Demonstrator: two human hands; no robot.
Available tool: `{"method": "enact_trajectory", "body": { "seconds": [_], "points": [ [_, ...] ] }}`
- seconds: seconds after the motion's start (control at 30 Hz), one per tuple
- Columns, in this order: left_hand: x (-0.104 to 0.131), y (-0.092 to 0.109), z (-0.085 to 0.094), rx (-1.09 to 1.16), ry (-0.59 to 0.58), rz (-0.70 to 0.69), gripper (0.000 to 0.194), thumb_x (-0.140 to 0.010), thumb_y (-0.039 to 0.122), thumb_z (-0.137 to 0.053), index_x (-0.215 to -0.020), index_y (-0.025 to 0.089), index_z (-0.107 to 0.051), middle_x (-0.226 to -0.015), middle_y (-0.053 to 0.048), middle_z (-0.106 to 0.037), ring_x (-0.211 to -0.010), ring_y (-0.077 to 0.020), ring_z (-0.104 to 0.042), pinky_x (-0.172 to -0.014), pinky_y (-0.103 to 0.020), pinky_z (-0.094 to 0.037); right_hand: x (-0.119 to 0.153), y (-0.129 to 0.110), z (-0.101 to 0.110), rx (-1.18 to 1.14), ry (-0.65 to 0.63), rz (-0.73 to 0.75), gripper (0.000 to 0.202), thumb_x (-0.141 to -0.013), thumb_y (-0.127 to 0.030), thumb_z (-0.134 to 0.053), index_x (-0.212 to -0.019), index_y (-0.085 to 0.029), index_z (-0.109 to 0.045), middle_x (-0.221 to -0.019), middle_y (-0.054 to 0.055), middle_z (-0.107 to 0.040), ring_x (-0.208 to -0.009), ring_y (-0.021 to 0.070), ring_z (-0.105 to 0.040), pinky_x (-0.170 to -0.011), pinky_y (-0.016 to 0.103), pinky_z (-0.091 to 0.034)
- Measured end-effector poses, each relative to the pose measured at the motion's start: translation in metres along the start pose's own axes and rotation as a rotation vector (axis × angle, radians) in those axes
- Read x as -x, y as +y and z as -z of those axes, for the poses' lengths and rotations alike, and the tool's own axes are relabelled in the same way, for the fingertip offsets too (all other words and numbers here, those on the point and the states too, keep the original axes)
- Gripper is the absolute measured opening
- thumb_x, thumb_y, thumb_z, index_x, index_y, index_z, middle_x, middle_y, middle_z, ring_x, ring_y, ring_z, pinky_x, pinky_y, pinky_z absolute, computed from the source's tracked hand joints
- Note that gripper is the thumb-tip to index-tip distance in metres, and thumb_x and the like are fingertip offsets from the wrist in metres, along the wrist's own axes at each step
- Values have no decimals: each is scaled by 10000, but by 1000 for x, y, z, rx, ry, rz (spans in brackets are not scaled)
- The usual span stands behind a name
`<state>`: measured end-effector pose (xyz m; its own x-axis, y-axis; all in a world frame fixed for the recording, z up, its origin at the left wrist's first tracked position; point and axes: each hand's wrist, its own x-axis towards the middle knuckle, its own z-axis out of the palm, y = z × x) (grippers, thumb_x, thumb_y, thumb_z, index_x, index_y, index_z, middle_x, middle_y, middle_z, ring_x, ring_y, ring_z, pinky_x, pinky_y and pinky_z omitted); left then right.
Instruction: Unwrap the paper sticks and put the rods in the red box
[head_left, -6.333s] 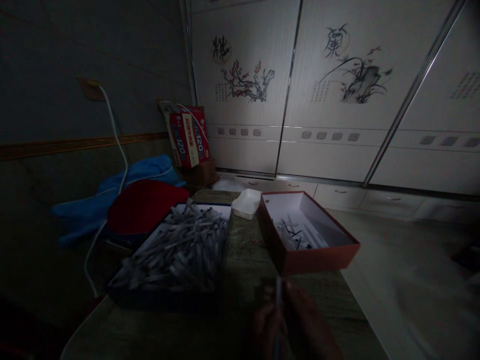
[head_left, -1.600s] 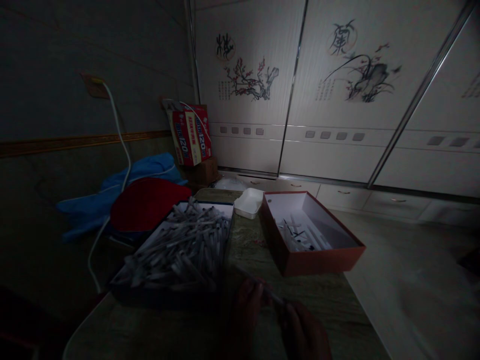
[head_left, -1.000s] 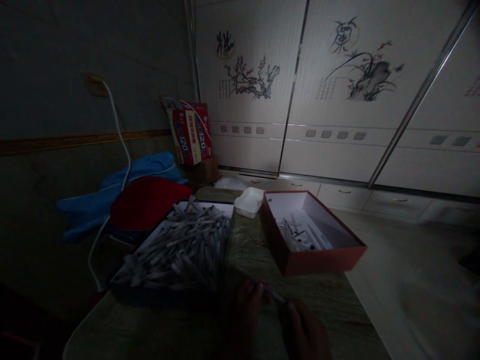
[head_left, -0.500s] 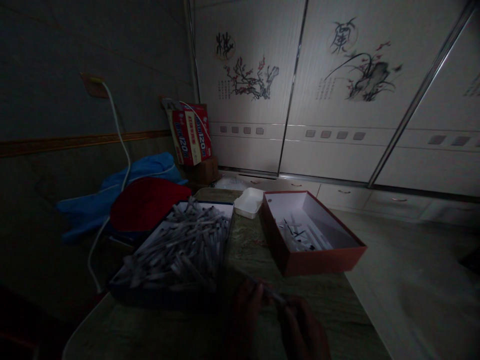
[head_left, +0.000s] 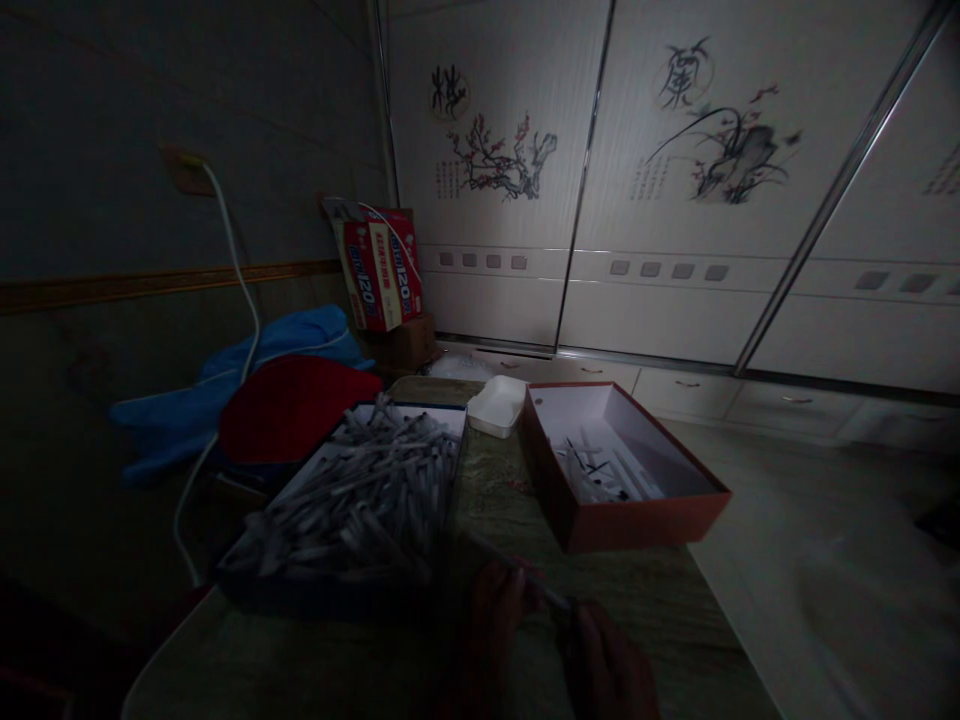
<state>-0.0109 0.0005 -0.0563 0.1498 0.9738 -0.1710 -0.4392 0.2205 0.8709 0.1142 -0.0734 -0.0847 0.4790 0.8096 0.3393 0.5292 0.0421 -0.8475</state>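
Observation:
Near the table's front edge, my left hand (head_left: 496,605) pinches a thin pen-like stick (head_left: 536,583), which slants down to the right. Its lower end meets the fingers of my right hand (head_left: 609,655), which are closed round it. Both hands are dark, so fine detail is lost. To the left lies a dark blue box (head_left: 322,592) heaped with many thin, pale, pen-like pieces (head_left: 375,490). An orange-brown box (head_left: 652,522) with a white inside stands beyond my right hand and holds several slim white and dark parts (head_left: 600,475).
A white open container (head_left: 497,405) sits between the boxes at the back. Red cloth (head_left: 296,408) and a blue bag (head_left: 247,360) lie at the left, crossed by a white cable (head_left: 238,260). Red cartons (head_left: 382,270) stand behind, near sliding doors (head_left: 487,150).
My right hand has shifted slightly right and down along the stick. My left hand is nearly still, and the boxes have not moved.

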Motion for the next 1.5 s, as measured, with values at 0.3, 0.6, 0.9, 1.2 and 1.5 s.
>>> {"method": "enact_trajectory", "body": {
  "seconds": [0.3, 0.6, 0.9, 1.2, 1.5],
  "points": [
    [-2, 4, -5, -13, 20, 20, 271, -578, 397, -754, -687, 163, -671, -682, -41, -689, -618, -179, -627, -598, -296, -513, 7, -2, -3, 32, 34, 24, 556, -757, -696, -419, -883, -231, -697, -915, 114, -716, -846, 275, -665, -749, 333, -501],
    [-2, -2, 2, -2, -12, 2, 289, -583, 414, -749, -724, 172, -677, -772, -62, -696, -728, -224, -651, -657, -338, -532, 4, -3, -2, -64, -23, -83, 443, -802, -603, -454, -921, -237, -673, -923, 82, -716, -844, 235, -663, -743, 290, -504],
    [-3, 1, -2, 57, 4, 36, 274, -551, 411, -770, -669, 184, -672, -723, -61, -695, -695, -231, -650, -649, -348, -533, 3, -16, -1, -77, -38, -95, 385, -791, -584, -479, -912, -265, -658, -772, 40, -697, -671, 205, -645, -644, 273, -501],
    [3, 6, -2, 42, -16, 17, 258, -566, 414, -779, -679, 202, -686, -720, -39, -697, -704, -219, -642, -643, -323, -538, 2, -15, -2, -47, -31, -69, 366, -823, -550, -468, -908, -259, -672, -748, 46, -699, -642, 197, -629, -601, 269, -485],
    [-1, -3, 2, 33, 23, 4, 215, -577, 364, -752, -673, 189, -671, -731, -61, -702, -679, -208, -644, -637, -326, -529, 1, -19, 0, -160, -120, -88, 332, -847, -506, -451, -915, -238, -635, -760, 22, -686, -660, 169, -630, -619, 225, -475]
  ]
}}
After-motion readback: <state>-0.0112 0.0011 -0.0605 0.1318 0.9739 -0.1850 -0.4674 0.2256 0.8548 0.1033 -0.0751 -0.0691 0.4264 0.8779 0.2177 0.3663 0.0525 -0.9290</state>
